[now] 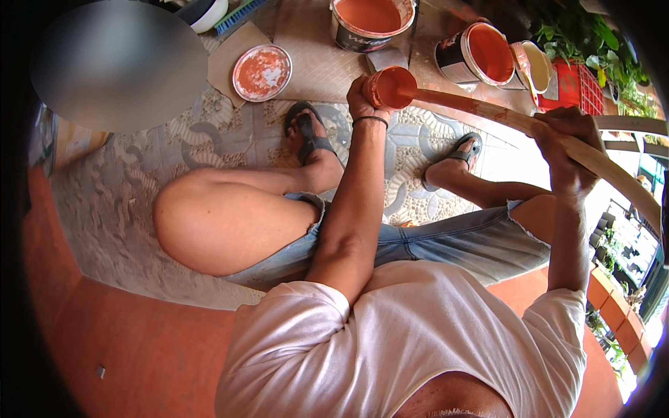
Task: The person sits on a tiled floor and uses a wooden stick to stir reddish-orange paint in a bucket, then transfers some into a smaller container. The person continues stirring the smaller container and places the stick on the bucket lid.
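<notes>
My left hand (362, 99) is wrapped round a small round cup (391, 88) coated in orange paint, holding it out beyond my knees. Gripped in my right hand (568, 148) is a long wooden strip (512, 120) that slopes from the far right down to the cup. Orange paint covers the strip's left end, which reaches the cup's mouth; whether it dips into paint there I cannot tell. Toward my right hand the strip is bare wood.
Beyond the cup stand a bucket of orange paint (353, 40), a second orange paint bucket (454, 61) and a cream-filled container (538, 70). A paint-smeared lid (262, 73) lies on cardboard (306, 52). A red crate (580, 89) and plants (592, 45) are at far right.
</notes>
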The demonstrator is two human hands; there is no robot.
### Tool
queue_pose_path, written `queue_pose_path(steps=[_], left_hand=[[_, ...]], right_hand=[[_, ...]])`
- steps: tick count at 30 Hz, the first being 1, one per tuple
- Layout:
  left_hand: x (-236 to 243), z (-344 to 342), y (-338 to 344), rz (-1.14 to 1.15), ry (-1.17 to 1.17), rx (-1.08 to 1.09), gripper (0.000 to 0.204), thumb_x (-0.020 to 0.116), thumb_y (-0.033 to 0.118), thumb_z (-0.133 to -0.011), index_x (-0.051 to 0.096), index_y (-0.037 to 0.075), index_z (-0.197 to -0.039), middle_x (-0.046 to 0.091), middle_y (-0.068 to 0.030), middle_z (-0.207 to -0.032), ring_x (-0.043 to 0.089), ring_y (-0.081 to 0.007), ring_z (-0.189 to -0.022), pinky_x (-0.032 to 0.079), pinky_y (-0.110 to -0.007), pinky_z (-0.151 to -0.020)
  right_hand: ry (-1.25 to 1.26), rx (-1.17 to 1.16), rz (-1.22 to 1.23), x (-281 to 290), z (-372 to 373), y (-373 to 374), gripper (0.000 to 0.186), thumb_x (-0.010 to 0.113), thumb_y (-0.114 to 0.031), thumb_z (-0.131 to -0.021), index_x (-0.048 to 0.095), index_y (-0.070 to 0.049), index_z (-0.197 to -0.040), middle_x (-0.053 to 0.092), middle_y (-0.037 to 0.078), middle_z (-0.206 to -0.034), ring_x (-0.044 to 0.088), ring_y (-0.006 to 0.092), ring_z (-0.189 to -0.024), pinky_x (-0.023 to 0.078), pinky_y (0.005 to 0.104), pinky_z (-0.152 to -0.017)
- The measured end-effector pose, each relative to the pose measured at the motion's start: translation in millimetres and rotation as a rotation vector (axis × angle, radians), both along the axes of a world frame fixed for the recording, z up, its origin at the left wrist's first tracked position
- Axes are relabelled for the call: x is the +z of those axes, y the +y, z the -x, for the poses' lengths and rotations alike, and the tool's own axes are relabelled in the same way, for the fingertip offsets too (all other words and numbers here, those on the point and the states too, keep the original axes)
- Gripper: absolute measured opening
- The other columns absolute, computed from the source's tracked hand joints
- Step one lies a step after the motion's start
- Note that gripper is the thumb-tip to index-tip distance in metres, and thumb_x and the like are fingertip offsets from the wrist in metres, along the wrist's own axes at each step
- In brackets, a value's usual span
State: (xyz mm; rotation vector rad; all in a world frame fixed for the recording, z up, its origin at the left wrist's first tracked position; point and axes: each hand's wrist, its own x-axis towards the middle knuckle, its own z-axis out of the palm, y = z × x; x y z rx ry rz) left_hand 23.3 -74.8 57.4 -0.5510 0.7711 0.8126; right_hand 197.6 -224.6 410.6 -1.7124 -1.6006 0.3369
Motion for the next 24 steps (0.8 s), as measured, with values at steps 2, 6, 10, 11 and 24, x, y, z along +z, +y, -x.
queue_pose_path(steps=[2, 6, 10, 11, 24], left_hand=[[9, 1, 6, 0.0, 0.015, -0.006, 0.029, 0.067, 0.031, -0.095, 0.079, 0.009, -0.109, 0.082, -0.0143, -0.118, 0.079, -0.0381, -0.113, 0.06, -0.067, -0.103], [8, 4, 3, 0.01, 0.048, 0.002, 0.031, 0.066, 0.031, -0.095, 0.079, 0.008, -0.112, 0.082, -0.014, -0.118, 0.079, -0.0376, -0.113, 0.061, -0.066, -0.102], [8, 2, 6, 0.022, 0.05, -0.017, 0.029, 0.066, 0.03, -0.094, 0.079, 0.01, -0.11, 0.083, -0.0131, -0.118, 0.079, -0.0371, -0.113, 0.062, -0.067, -0.101], [9, 1, 6, 0.028, 0.056, -0.015, 0.029, 0.066, 0.03, -0.094, 0.079, 0.01, -0.11, 0.083, -0.0128, -0.117, 0.079, -0.0371, -0.113, 0.062, -0.067, -0.101], [22, 1, 5, 0.02, 0.119, -0.075, 0.03, 0.067, 0.033, -0.092, 0.08, 0.012, -0.109, 0.082, -0.0119, -0.121, 0.077, -0.037, -0.117, 0.059, -0.07, -0.103]], right_hand=[[-0.143, 0.111, -0.07, 0, 0, 5, 0.028, 0.09, 0.01, -0.082, 0.083, -0.002, -0.107, 0.074, 0.013, -0.098, 0.071, 0.0209, -0.08, 0.055, 0.0311, -0.059], [-0.009, 0.07, -0.065, 0, 1, 7, 0.026, 0.091, 0.01, -0.083, 0.084, -0.002, -0.105, 0.073, 0.013, -0.098, 0.073, 0.0231, -0.083, 0.058, 0.0326, -0.063], [0.024, 0.029, 0.004, 2, 3, 5, 0.016, 0.088, 0.009, -0.087, 0.079, 0.001, -0.098, 0.074, 0.012, -0.097, 0.074, 0.0229, -0.083, 0.059, 0.0329, -0.065], [-0.104, 0.119, -0.017, 1, 2, 7, 0.016, 0.088, 0.009, -0.087, 0.078, 0.002, -0.097, 0.075, 0.012, -0.097, 0.075, 0.0226, -0.083, 0.059, 0.0328, -0.065], [0.129, 0.364, 0.05, 27, -13, 11, 0.028, 0.077, 0.018, -0.084, 0.065, -0.003, -0.099, 0.077, 0.019, -0.11, 0.078, 0.0347, -0.108, 0.065, 0.0486, -0.096]])
